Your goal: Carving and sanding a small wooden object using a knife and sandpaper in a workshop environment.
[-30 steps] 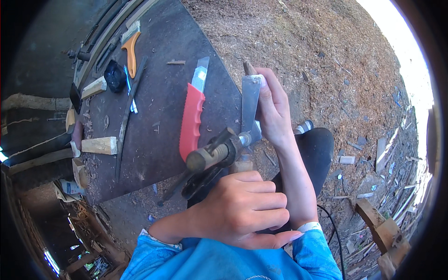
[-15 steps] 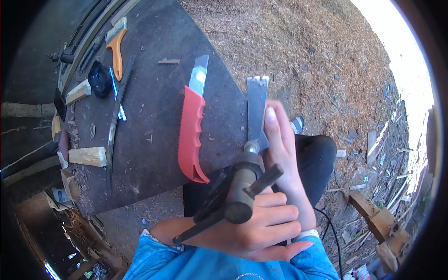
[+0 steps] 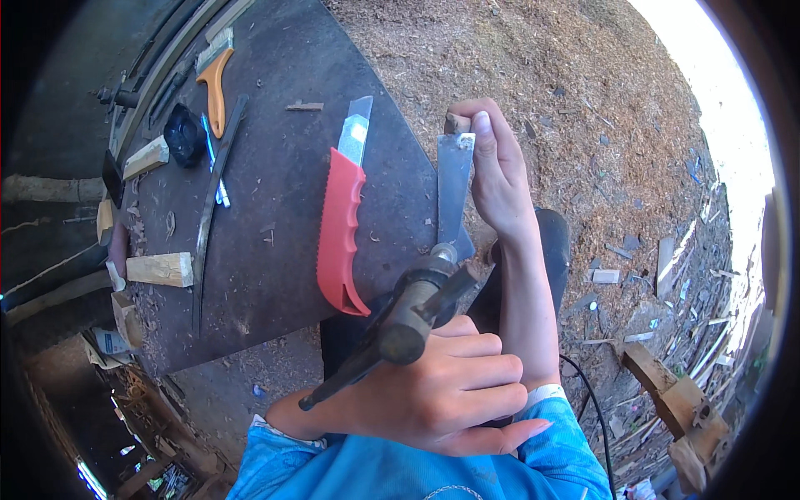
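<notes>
A tapered flat metal blade points away from me, joined by a round metal neck to a dark metal tool body with side bars. At the blade's chipped far end my right hand is closed, pinching a small brown piece between thumb and fingers. My left hand is closed beside and partly below the tool body; its curled fingertips are hidden, and I cannot make out what they hold. Left of the blade, a utility knife with a red handle and extended blade lies on the dark tabletop.
On the table's left lie an orange-handled brush, a black cup-like object, a pen, a thin dark strip and wood blocks. Wood shavings cover the ground. A black cable hangs at lower right.
My right hand has moved away from me along the blade to its far end, where a small brown piece now shows in its pinch. My left hand stays closed by the tool body.
</notes>
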Demonstrator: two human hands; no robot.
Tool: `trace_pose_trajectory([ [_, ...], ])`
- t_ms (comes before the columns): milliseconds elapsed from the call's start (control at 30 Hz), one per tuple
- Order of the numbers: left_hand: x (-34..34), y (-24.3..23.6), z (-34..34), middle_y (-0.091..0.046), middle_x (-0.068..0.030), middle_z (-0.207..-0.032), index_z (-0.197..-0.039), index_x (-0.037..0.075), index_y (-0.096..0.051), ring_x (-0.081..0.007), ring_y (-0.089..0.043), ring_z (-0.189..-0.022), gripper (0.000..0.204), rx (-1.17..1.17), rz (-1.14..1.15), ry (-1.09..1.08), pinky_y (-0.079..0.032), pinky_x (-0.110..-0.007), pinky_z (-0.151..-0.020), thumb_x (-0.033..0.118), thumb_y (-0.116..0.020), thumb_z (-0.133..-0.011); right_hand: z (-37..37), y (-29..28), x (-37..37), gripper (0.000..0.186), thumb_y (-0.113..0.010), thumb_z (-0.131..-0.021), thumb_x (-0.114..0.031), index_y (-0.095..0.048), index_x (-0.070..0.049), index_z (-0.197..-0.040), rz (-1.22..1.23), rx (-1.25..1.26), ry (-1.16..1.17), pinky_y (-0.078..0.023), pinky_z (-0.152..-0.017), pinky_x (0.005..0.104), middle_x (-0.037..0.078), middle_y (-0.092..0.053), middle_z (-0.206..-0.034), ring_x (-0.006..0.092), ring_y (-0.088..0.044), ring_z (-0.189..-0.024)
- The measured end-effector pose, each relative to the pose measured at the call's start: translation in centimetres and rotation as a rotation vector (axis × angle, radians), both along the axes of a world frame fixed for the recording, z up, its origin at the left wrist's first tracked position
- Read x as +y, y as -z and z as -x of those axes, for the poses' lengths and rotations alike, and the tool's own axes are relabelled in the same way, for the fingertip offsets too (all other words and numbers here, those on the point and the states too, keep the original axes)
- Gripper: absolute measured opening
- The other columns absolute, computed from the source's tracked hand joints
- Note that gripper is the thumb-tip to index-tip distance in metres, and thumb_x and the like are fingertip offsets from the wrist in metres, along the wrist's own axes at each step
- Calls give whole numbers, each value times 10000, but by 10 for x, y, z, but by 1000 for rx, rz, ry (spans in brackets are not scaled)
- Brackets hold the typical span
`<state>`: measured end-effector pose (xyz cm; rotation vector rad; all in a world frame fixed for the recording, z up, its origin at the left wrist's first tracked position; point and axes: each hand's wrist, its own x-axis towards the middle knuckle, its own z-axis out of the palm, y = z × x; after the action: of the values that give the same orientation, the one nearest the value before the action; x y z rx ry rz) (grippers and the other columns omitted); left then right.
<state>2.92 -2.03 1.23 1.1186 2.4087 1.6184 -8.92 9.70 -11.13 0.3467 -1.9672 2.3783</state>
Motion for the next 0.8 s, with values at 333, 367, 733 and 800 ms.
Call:
trace_pose_trajectory([
  [333,2,-1,-2,-600,55,-652,-637,156,-591,-101,-554,-531,341,-13,17,-23,-376,-249,-513,306,-867,-770,11,-1,-2,387,-404,-1136,-353,-652,-57,-1138,-46,64,-30,-447,-899,355,74,-669,-953,198,-564,-934],
  [367,2,-1,-2,-600,55,-652,-637,156,-591,-101,-554,-531,341,-13,15,-23,-376,-249,-513,306,-867,-770,10,-1,-3,387,-404,-1137,-353,-648,-53,-1139,-36,51,-21,-455,-869,348,67,-667,-943,181,-569,-908],
  [733,-1,0,0,-597,60,-652,-631,158,-579,-101,-544,-523,343,-9,21,13,-367,-250,-513,289,-867,-765,-25,-19,-1,373,-380,-1146,-375,-582,-61,-1143,57,-214,-81,-419,-652,242,-35,-482,-782,54,-472,-706],
  [800,-1,0,0,-597,61,-651,-631,159,-578,-100,-544,-524,345,-6,7,15,-364,-252,-515,290,-866,-767,-34,-25,-4,356,-367,-1149,-375,-564,-79,-1141,86,-323,-65,-378,-596,216,-58,-418,-760,33,-416,-666],
])
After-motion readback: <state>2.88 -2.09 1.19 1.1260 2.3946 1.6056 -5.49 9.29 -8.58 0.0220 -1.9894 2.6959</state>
